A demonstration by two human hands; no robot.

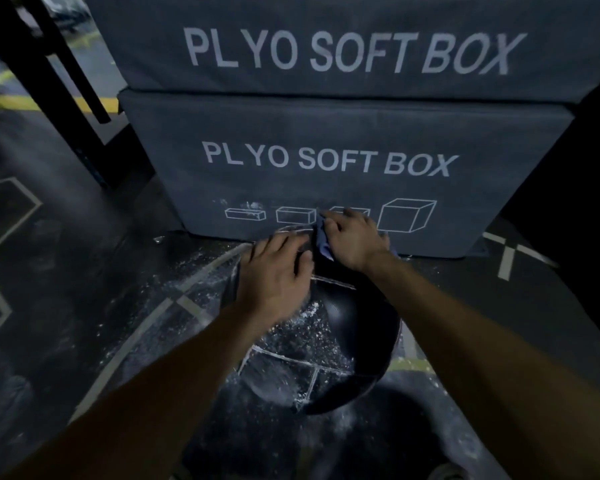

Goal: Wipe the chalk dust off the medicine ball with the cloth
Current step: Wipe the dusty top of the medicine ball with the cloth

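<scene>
**Cloth's at the far side, most of the chalk is on the near side**

Only the head view to go on here. The medicine ball (354, 327) sits on the gym floor (84, 271), right up against the lower plyo box (326, 161). The right hand (352, 239) is on the far top of the ball with its fingers closed over the blue cloth (321, 242), pressing it onto the surface. The left hand (274, 271) lies flat on the upper left of the ball, fingers spread, gripping nothing, and looks like it's just steadying.

The bit that matters: the thick chalk dust (298, 344) covers the panel facing the person, so it lies toward the body from the cloth. I'd guess the right hand needs to drag back toward the wearer, or the left needs to roll the ball. The left hand is nearer the mess, but it has no cloth.
</scene>
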